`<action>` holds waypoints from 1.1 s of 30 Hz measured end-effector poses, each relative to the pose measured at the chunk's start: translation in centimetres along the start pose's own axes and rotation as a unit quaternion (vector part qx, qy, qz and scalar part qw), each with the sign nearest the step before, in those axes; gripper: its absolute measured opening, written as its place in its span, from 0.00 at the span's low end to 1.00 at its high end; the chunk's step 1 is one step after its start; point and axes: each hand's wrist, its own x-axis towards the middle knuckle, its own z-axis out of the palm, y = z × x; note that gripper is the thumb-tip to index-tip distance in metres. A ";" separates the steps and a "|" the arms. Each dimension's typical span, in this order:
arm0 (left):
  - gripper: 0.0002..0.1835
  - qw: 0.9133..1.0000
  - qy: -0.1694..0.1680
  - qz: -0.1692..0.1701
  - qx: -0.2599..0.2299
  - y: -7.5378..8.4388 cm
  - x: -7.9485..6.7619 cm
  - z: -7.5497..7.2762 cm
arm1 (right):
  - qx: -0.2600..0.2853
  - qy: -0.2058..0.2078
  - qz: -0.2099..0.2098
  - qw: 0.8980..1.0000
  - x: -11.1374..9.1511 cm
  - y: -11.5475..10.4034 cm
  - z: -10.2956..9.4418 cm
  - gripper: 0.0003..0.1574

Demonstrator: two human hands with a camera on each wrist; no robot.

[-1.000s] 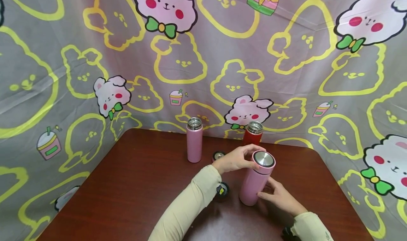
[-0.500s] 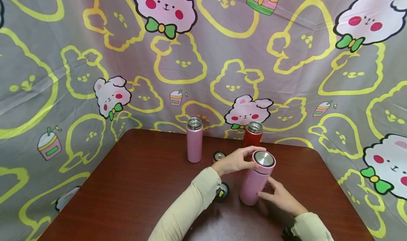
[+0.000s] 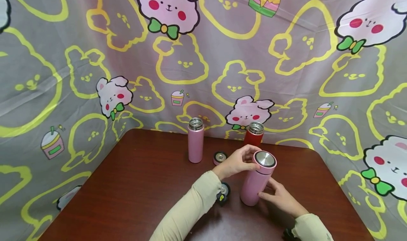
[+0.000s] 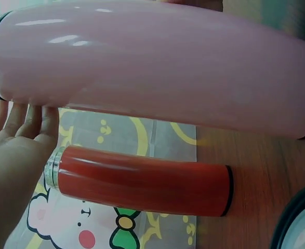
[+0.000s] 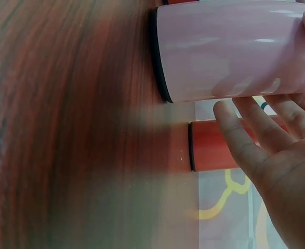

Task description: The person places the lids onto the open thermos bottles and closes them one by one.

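A pink thermos (image 3: 253, 188) with a silver-topped lid (image 3: 265, 159) stands on the table, leaning slightly in the head view. My left hand (image 3: 236, 162) holds the lid from the left, thumb in front and fingers behind. Lower down, my right hand (image 3: 282, 199) grips the thermos body from the right; its fingers (image 5: 256, 122) reach along the far side. In the left wrist view the pink body fills the top, and a dark seam separates lid from body. Behind it stands a red thermos (image 4: 142, 179) with a bare steel neck, partly hidden in the head view.
A second pink thermos (image 3: 195, 145), lidless, stands at the back of the brown table (image 3: 143, 184). One loose lid (image 3: 220, 157) lies near it. Another dark-rimmed lid (image 3: 225, 188) sits beside my left wrist, partly covered. A patterned cloth (image 3: 187, 57) hangs behind.
My left wrist has shifted slightly, and more of both loose lids shows. Both hands keep their hold on the pink thermos, which stays in place. The head view has moved a little.
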 end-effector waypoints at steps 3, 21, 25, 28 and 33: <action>0.28 1.000 0.000 -0.001 0.006 0.0 -0.1 0.2 | -0.002 0.002 -0.001 1.000 -0.1 0.0 0.1 0.39; 0.31 0.999 -0.015 -0.010 -0.030 -0.6 0.5 0.3 | 0.005 0.001 -0.003 1.000 0.0 0.2 0.1 0.38; 0.30 0.999 -0.021 -0.004 -0.039 -0.9 0.6 0.1 | 0.014 0.003 -0.007 1.000 0.1 0.2 0.2 0.38; 0.28 0.999 -0.023 -0.005 -0.040 -1.0 0.7 0.0 | 0.017 0.007 -0.009 1.000 0.1 0.2 0.2 0.38; 0.28 0.999 -0.021 -0.010 -0.030 -1.0 0.8 -0.1 | 0.014 0.007 -0.015 1.000 0.1 0.2 0.1 0.38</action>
